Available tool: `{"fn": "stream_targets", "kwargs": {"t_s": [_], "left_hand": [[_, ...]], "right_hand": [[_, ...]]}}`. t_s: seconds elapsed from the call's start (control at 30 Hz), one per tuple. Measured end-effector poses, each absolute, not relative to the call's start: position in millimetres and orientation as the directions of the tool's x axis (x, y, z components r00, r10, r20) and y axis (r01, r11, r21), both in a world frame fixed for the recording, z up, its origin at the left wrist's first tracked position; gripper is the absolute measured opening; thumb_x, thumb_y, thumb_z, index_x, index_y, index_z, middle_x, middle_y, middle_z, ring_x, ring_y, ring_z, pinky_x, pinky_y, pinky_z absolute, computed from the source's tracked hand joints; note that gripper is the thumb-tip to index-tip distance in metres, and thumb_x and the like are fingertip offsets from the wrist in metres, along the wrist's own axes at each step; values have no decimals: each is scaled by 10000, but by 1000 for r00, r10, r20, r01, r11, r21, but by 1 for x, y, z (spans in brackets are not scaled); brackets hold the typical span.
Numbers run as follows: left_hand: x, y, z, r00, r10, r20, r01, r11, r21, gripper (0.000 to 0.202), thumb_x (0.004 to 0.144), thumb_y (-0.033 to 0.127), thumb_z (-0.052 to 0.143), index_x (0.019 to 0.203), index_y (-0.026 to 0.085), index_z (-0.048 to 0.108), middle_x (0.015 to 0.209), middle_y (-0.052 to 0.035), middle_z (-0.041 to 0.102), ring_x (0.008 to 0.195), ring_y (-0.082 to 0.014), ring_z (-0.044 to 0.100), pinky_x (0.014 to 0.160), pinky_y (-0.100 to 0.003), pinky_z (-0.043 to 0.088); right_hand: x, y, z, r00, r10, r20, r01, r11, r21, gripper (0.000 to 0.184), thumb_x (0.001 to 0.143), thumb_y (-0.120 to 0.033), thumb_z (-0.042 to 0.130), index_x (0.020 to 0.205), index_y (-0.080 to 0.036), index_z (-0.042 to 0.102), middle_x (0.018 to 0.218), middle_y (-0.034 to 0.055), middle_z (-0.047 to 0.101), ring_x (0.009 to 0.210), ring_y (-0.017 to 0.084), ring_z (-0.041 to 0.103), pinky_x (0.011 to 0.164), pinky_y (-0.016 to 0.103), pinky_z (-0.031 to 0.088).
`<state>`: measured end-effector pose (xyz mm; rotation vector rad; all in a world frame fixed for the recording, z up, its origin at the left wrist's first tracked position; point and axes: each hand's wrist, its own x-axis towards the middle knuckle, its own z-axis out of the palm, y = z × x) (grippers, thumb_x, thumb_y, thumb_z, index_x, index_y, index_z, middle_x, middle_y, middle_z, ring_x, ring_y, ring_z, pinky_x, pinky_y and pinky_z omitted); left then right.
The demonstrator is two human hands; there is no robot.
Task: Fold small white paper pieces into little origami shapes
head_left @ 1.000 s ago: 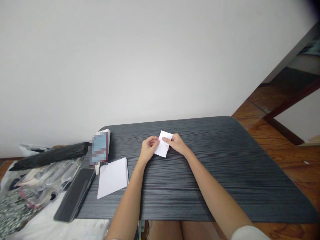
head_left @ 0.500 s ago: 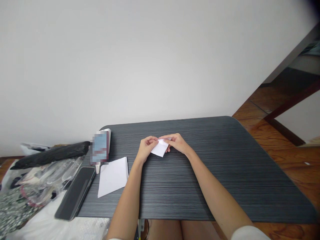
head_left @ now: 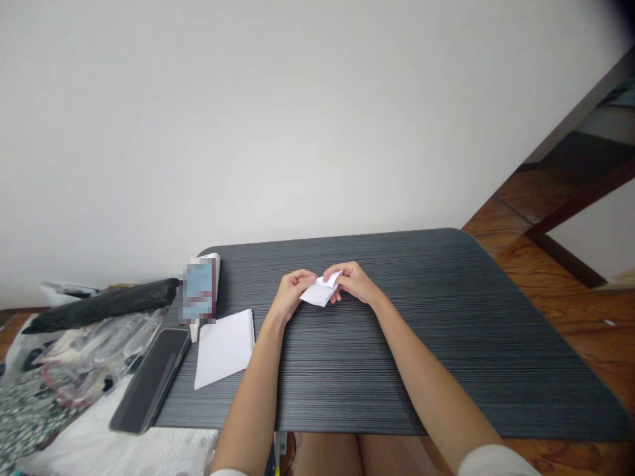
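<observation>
A small white piece of folded paper [head_left: 321, 292] is held low over the dark striped table [head_left: 421, 344], a little behind its middle. My left hand [head_left: 292, 294] pinches its left side with curled fingers. My right hand [head_left: 353, 281] grips its right and upper edge, fingers bent over the paper. The paper's top part is bent over toward me, so it looks short and wide.
A stack of white paper sheets [head_left: 224, 347] lies at the table's left. A dark phone [head_left: 149, 380] hangs over the left edge beside it. A blurred blue-and-red pack [head_left: 199, 291] stands at the back left corner. Bags and a black roll [head_left: 99, 307] lie left of the table.
The paper stood taller and flatter between both hands a second ago. Its upper part has since been bent down, and both hands have closed in slightly around it.
</observation>
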<state>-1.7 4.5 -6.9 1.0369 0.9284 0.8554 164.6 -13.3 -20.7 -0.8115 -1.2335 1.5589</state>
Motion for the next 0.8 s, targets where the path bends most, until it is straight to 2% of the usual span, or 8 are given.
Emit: {"fn": "stream_targets", "kwargs": {"t_s": [0.2, 0.43, 0.8], "left_hand": [[-1, 3, -7, 395, 890, -228, -148, 307, 940, 221, 531, 249, 726, 678, 111, 635, 567, -12, 618, 466, -81, 514, 472, -193, 365], [-2, 0, -6, 463, 851, -249, -119, 338, 933, 258, 554, 276, 723, 734, 106, 650, 620, -41, 648, 510, -111, 556, 507, -220, 395], [-4, 3, -14, 463, 864, -200, -101, 275, 956, 245, 580, 272, 714, 747, 107, 641, 637, -36, 648, 539, -112, 566, 534, -218, 401]], "right_hand": [[166, -15, -20, -346, 937, 54, -273, -45, -961, 78, 678, -160, 531, 711, -117, 587, 451, -5, 580, 377, 120, 560, 330, 174, 385], [168, -16, -19, -362, 931, 42, -270, -62, -961, 76, 692, -190, 536, 666, -122, 558, 441, -13, 566, 347, 100, 535, 312, 157, 360], [168, -16, -19, -373, 926, 54, -255, -47, -966, 61, 684, -171, 535, 655, -119, 549, 434, -20, 550, 339, 83, 514, 308, 144, 350]]}}
